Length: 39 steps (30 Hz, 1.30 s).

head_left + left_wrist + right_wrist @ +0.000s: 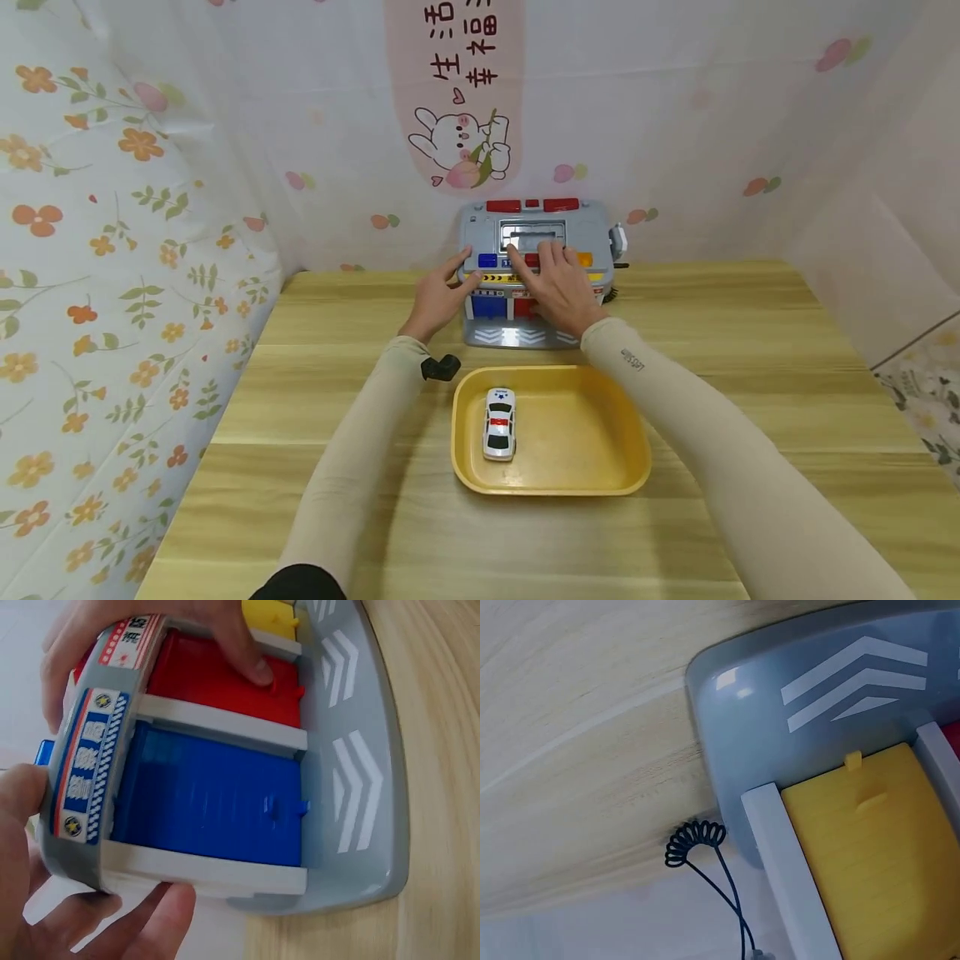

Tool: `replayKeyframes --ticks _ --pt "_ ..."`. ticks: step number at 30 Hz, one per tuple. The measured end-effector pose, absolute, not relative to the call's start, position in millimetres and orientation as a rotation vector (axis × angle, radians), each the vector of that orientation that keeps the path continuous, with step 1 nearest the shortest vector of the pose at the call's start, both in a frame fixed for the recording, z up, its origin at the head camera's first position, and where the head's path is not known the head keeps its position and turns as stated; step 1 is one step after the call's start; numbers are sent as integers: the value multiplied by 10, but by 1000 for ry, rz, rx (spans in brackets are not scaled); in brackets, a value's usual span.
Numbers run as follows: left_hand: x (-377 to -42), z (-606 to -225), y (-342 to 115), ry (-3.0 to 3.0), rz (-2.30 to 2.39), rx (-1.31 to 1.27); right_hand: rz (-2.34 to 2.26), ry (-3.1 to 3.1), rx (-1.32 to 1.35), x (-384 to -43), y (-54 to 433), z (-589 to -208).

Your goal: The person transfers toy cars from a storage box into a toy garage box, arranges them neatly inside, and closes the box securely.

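So the garage sits upper middle of the head view, right by the wall. Left hand is clamped round its left end, probably to steady it. Right hand has its fingers spread over the roof, thumb on the red door. Tray is lower middle, likely parked there for easy reach, with just one car along its left side. Can't tell what's behind the doors.
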<state>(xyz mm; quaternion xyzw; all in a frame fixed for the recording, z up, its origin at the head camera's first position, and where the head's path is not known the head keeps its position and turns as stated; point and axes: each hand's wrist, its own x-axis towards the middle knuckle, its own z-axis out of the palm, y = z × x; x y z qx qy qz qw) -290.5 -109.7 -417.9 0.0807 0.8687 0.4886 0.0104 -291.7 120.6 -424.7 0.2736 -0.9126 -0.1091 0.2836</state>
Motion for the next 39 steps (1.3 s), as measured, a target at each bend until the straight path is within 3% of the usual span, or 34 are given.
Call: replayKeyframes --ticks 21,39 --pt "-2926 -4130 -1090 2788 1461 376 60 -2771 961 -2724 1407 -3835" --pt "-2859 -4089 -1028 2911 1501 457 569 -2849 594 -2658 2061 -3746"
